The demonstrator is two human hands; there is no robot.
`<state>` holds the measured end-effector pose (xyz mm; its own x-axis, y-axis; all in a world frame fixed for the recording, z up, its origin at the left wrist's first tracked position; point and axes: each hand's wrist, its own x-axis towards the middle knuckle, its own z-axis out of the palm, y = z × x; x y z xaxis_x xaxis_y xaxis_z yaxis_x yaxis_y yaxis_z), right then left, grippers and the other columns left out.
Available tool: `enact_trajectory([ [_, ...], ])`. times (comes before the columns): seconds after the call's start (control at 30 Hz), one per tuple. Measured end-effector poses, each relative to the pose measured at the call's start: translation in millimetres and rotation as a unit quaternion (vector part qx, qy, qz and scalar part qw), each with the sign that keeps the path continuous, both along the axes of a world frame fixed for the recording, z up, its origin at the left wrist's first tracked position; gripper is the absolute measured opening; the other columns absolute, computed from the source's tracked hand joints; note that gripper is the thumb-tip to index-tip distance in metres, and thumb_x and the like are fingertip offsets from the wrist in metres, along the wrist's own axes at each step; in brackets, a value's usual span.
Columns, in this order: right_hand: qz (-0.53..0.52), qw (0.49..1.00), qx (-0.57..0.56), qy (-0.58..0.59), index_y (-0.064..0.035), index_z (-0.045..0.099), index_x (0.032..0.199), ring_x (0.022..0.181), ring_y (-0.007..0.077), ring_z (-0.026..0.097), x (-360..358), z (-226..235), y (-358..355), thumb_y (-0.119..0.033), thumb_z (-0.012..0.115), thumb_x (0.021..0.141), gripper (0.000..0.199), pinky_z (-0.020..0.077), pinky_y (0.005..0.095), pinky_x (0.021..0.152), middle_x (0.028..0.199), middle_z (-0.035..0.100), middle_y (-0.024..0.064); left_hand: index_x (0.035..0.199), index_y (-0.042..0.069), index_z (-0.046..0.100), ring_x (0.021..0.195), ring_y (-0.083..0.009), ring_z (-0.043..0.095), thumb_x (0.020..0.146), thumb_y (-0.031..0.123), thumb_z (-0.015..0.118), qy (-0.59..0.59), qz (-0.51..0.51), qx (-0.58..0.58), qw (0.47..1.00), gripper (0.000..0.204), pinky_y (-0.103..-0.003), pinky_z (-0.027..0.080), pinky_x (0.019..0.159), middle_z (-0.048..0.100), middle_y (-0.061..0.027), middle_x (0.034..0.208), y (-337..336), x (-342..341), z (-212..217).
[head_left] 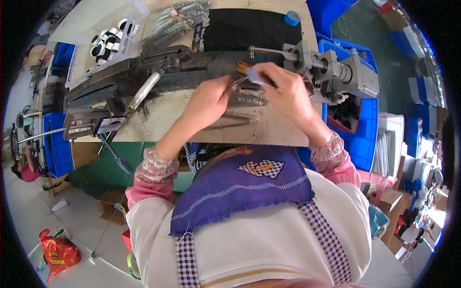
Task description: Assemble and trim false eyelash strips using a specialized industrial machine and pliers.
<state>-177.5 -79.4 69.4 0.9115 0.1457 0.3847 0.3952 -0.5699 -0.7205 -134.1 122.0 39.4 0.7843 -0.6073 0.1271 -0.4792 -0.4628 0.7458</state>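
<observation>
The wooden bench [283, 129] carries a long dark machine [144, 77] across its width, with a grey metal cylinder unit [336, 72] bolted at its right end, probably so the work can be fed straight into it. Behind lie a black mat [254, 29], a bundle of thin metal rods [177, 19], a clear tray of black-and-white spools [108, 41] and a blue tape roll [291, 18], all kept within reach. Blue crates [360, 125] flank the bench on a green floor [91, 177]. At the centre, the right hand [283, 89] is clenched around a small pale block [257, 77], steadying it. The left hand [206, 103] pinches a thin metal piece [238, 81] whose tip meets the block.
</observation>
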Motion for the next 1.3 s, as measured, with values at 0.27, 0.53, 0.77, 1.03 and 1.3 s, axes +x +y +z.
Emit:
enact_trajectory([
  [0.27, 0.013, 0.976, -0.132, -0.173, -0.0013, 0.063, 0.094, 0.081, 0.028, 0.061, 30.9, 26.8, -12.8, 0.002, 0.063, 0.071, 0.024, 0.0511, 0.0337, 0.07, 0.088, 0.06, 0.0101, 0.086, -0.001, 0.069, 0.065, -0.0362, 0.061, 0.078, 0.02, 0.063, 0.101, -0.025, 0.083, 0.991, 0.023, -0.04, 0.047, 0.059, 0.062, -0.02, 0.069, -29.7, 61.7, 41.4],
  [0.53, 0.118, 0.97, -0.158, -0.141, -0.0045, 0.059, 0.081, 0.08, 0.0278, 0.062, 90.7, 12.5, 19.3, -0.01, 0.065, 0.073, 0.011, 0.0504, 0.0369, 0.068, 0.08, 0.062, 0.0086, 0.073, 0.015, 0.069, 0.081, -0.0157, 0.053, 0.069, 0.012, 0.062, -0.435, 0.008, 0.211, 0.875, 0.008, -0.031, 0.041, 0.072, 0.055, 0.0034, 0.072, 17.9, 59.7, 66.5],
  [0.77, 0.113, 0.992, 0.057, 0.007, -0.0015, 0.068, 0.091, 0.076, 0.032, 0.063, 109.5, 12.9, 40.6, -0.019, 0.068, 0.079, 0.021, 0.0501, 0.0366, 0.071, 0.081, 0.065, 0.0152, 0.078, 0.006, 0.066, 0.064, -0.0171, 0.052, 0.088, 0.015, 0.06, -0.471, 0.273, -0.168, 0.821, 0.015, -0.027, 0.039, 0.055, 0.057, -0.0032, 0.073, 36.4, 34.3, 49.2],
  [1.03, 0.138, 0.989, -0.046, -0.004, 0.003, 0.066, 0.085, 0.07, 0.0332, 0.062, 117.0, 2.7, 54.7, -0.013, 0.071, 0.075, 0.019, 0.0489, 0.037, 0.066, 0.078, 0.064, 0.0178, 0.062, 0.008, 0.046, 0.037, -0.0084, 0.032, 0.095, 0.058, 0.036, 0.616, -0.049, -0.673, 0.407, 0.061, -0.022, 0.025, 0.035, 0.038, -0.0006, 0.046, 76.0, 10.6, -13.2],
  [1.3, 0.132, 0.988, -0.073, 0.021, -0.003, 0.068, 0.083, 0.078, 0.0355, 0.063, 118.2, -6.0, 51.3, -0.017, 0.066, 0.074, 0.016, 0.0503, 0.0416, 0.072, 0.078, 0.065, 0.0173, 0.1, 0.001, 0.053, 0.042, -0.0111, 0.043, 0.095, 0.037, 0.05, 0.557, -0.058, -0.552, 0.618, 0.036, -0.025, 0.036, 0.041, 0.049, -0.0054, 0.062, 67.2, 5.1, 30.0],
])
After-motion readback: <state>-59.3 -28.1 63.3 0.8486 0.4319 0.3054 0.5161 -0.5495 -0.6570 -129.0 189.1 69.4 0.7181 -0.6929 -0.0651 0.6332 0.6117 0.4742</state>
